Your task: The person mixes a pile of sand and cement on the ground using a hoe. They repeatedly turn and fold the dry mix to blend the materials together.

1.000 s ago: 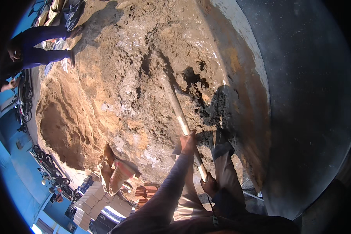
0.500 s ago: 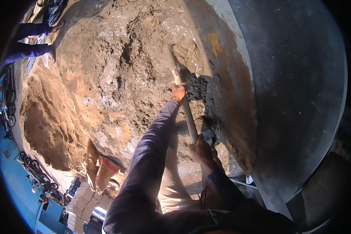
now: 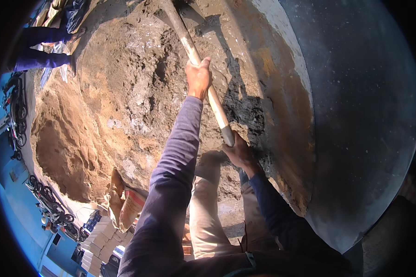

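Wet mix partly turned, dry patches remaining

Both bare hands are gripping the wooden handle (image 3: 217, 110) of a long tool: the left hand (image 3: 198, 77) is closing around its middle, the right hand (image 3: 238, 150) is wrapping its near end. The handle is slanting over the wet sandy mix (image 3: 145, 99); its working end is escaping clear view at the upper edge. The work is seemingly standing partway: much of the mix is looking wet and churned, while pale patches (image 3: 129, 167) and the dry-looking sand heap (image 3: 74, 138) are apparently awaiting turning.
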### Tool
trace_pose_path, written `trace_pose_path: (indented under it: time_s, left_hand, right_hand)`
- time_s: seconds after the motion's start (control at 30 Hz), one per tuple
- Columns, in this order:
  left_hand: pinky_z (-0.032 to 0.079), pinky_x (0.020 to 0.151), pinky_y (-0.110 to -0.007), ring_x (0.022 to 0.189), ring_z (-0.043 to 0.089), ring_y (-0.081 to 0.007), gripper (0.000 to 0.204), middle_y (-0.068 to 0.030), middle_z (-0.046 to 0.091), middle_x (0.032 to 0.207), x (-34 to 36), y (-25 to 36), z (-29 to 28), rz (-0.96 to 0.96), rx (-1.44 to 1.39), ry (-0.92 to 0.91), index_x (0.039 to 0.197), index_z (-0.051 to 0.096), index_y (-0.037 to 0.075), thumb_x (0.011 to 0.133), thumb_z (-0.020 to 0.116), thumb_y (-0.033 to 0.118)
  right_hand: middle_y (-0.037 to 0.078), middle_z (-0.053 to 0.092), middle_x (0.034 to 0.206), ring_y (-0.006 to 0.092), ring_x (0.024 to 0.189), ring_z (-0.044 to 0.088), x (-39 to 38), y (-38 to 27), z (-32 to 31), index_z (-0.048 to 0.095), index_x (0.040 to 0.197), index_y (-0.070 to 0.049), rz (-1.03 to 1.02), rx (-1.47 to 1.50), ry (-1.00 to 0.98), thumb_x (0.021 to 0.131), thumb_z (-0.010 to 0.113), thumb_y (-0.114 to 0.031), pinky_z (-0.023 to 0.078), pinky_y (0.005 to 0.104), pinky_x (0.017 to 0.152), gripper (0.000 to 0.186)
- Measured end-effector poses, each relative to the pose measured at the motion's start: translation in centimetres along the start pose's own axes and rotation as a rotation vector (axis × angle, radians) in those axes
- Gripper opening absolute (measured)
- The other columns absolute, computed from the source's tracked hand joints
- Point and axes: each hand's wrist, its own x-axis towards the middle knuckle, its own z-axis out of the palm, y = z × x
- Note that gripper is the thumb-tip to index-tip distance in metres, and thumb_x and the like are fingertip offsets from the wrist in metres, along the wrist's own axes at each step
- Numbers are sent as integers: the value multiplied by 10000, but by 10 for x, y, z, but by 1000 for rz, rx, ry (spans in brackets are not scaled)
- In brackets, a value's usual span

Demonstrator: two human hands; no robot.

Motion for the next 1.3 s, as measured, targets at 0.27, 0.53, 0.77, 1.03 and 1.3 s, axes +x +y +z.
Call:
trace_pose_path:
  time_s: [0.27, 0.53, 0.77, 1.03, 1.3]
  left_hand:
    - [526, 720, -389, 800, 660, -233, 388, -135, 693, 884, -83, -245, -131, -140, 643, 29, 1155, 600, -38, 949, 710, 271]
    - [401, 474, -266, 545, 523, -93, 237, 12, 586, 730, -322, -82, -94, -374, 139, 191, 1161, 636, 64, 964, 726, 159]
    - [438, 419, -266, 467, 509, -105, 251, -21, 570, 649, -109, 91, -191, 179, 102, 425, 1009, 503, 57, 998, 695, 218]
    - [374, 407, -310, 424, 466, -160, 214, -18, 519, 593, -99, -205, -215, -263, 84, 498, 941, 568, 33, 930, 685, 211]
    - [511, 734, -370, 810, 642, -195, 456, -85, 685, 912, -283, -140, -51, -651, 14, 369, 1214, 645, 5, 881, 739, 302]
  right_hand:
    - [256, 693, 981, 413, 941, 697, -136, 35, 65, 538, 1162, -6, 269, -19, -243, 859, 718, -264, 529, 494, 792, 437]
    - [156, 609, 763, 318, 653, 630, -340, 67, 5, 540, 1043, -30, 296, -92, -228, 880, 737, -237, 521, 450, 618, 329]
    - [273, 701, 953, 406, 873, 719, -60, -87, 66, 578, 1248, 18, -161, -48, -448, 869, 739, -278, 565, 445, 759, 508]
    - [177, 652, 840, 294, 806, 670, -85, 70, 68, 571, 1146, -4, 297, 246, -470, 896, 712, -255, 541, 399, 767, 381]
    - [205, 636, 1002, 327, 903, 636, -282, 124, 2, 568, 1205, 41, -27, -211, -138, 856, 700, -141, 505, 446, 837, 415]
